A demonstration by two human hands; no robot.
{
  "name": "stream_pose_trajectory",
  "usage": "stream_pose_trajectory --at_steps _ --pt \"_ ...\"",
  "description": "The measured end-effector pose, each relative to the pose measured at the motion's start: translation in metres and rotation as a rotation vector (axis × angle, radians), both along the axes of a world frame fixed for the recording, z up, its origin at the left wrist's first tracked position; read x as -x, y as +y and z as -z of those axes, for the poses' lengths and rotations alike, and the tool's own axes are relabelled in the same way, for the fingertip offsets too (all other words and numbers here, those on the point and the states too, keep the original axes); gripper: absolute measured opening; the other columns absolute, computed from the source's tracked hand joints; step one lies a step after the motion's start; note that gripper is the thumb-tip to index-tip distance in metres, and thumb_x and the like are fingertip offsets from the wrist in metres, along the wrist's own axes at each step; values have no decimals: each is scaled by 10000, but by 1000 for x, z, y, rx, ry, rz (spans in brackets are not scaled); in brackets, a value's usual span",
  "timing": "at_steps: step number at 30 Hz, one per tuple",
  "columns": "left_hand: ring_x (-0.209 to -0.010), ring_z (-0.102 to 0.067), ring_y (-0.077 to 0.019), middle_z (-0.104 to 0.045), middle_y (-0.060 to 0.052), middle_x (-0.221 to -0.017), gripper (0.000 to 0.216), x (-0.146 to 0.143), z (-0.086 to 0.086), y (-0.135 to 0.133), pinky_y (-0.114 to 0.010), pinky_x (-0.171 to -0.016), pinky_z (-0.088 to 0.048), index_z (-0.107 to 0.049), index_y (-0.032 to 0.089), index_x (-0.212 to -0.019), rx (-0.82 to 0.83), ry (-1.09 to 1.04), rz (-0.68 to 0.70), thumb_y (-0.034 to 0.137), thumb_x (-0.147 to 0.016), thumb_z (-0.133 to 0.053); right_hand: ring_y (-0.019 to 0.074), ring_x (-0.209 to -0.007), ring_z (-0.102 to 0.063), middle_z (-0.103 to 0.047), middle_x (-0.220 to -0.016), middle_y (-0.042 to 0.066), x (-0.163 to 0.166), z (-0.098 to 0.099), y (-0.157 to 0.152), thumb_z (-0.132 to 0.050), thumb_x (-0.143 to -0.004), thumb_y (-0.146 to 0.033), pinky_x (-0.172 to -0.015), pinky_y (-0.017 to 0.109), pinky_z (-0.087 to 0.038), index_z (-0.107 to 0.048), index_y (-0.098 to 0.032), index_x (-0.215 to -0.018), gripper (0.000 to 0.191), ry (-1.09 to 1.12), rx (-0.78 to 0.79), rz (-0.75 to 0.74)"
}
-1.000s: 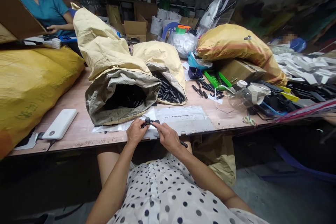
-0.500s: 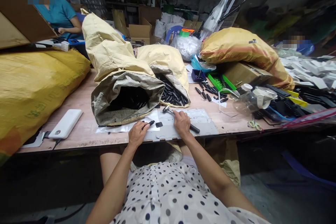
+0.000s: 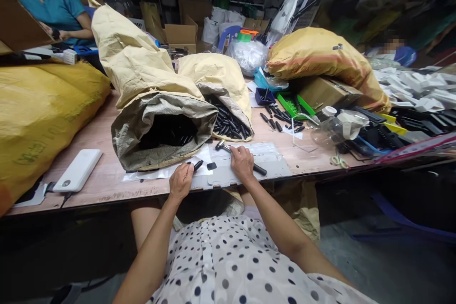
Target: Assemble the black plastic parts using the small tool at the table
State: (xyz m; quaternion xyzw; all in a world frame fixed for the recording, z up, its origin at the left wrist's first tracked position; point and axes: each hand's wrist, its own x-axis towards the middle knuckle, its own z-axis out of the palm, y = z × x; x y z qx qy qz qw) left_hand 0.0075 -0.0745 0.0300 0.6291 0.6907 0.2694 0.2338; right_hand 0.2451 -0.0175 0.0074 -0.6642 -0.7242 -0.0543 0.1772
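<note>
My left hand (image 3: pixel 181 181) is closed around a small black cylindrical part (image 3: pixel 198 165), whose end sticks out past the fingers toward the right. My right hand (image 3: pixel 242 163) grips a hammer by its dark handle (image 3: pixel 260 169); the metal hammer head (image 3: pixel 221 145) points to the upper left, just above the board. Beneath both hands lies a flat grey board (image 3: pixel 272 156) at the table's front edge, with a small black square (image 3: pixel 211 166) between them. Behind my left hand, a large sack (image 3: pixel 137 104) gapes open over black parts. A second sack (image 3: pixel 213 65) beside it spills similar black pieces (image 3: pixel 228 121).
A white power bank (image 3: pixel 79 171) with a cable lies left. At right are loose black parts (image 3: pixel 278 126), a green tray (image 3: pixel 309 110), a clear plastic jug (image 3: pixel 322 133) and scissors (image 3: pixel 339 161). Full yellow sacks (image 3: pixel 46 123) flank the table. A person in blue (image 3: pixel 62 7) sits far left.
The camera view has shifted slightly, so the scene sits a little further left and higher. Both hands keep their holds on the black part and the hammer.
</note>
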Motion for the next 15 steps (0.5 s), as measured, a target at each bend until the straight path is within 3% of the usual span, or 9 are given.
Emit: stream_pose_trajectory --at_steps 3,6,9,11,15 --pt "-855 -605 -215 -633 -37 -787 430 2 -7 -9 -329 -777 -476 -540 245 -656 -24 -12 69 395 -993 -320 237 -924 -455 -610 -1024 88 1 -1 -1 -523 -960 -174 -752 322 -308 -707 -265 -1226 336 1 7 -5" --pt "-768 -599 -194 -635 -36 -768 444 -4 -10 -33 -316 -744 -481 -597 239 -692 -37 -77 285 432 -1000 -341 241 -930 -461 -609 -1024 95 1 -2 -1 -511 -962 -173 -754 326 -316 -709 -262 -1222 338 10 5 -11" --pt "-789 -652 -186 -717 -35 -852 372 -17 -3 -63 -297 -755 -496 -701 255 -870 63 -131 470 447 -995 -409 244 -936 -461 -603 -1031 98 1 -1 -1 -513 -958 -173 -758 328 -327 -707 -266 -1225 343 11 5 -16" --pt "-854 -697 -200 -758 -32 -909 320 -24 8 -75 -297 -783 -505 -725 274 -940 202 -74 471 414 -989 -441 243 -937 -461 -601 -1033 98 1 -1 -1 -517 -955 -173 -761 328 -329 -706 -267 -1228 345 8 8 -18" --pt "-1006 -733 -265 -786 -89 -1010 267 -25 32 -79 -333 -832 -521 -750 257 -1020 462 158 318 316 -961 -497 241 -929 -460 -604 -1027 96 2 -1 -1 -511 -960 -176 -754 327 -315 -709 -266 -1223 342 18 8 -14"
